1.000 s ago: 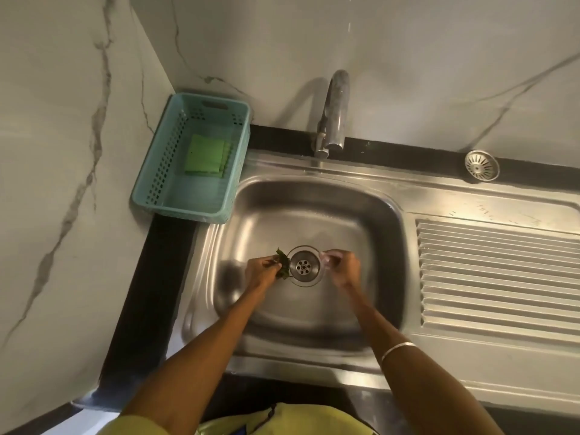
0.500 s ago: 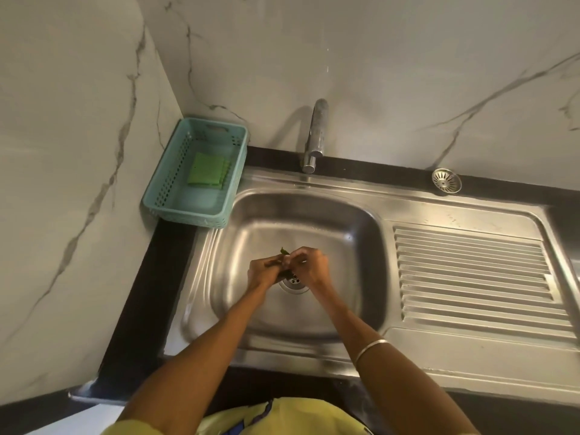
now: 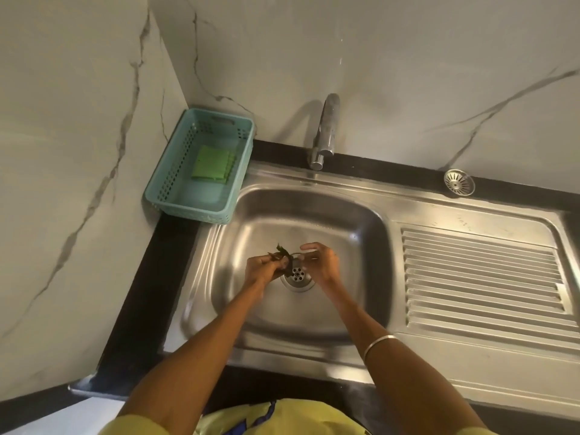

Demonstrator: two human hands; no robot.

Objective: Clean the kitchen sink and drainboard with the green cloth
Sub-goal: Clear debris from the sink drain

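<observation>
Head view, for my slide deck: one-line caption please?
Left hand grips dark green scraps over the sink drain; right hand open.

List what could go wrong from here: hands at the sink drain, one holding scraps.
1. The left hand holds dark leafy scraps right beside the open drain; a loose grip could drop bits into its holes, since the strainer sits out on the back ledge.
2. The green cloth lies in the teal basket; reaching for it while holding scraps could scatter them in the sink.
</observation>
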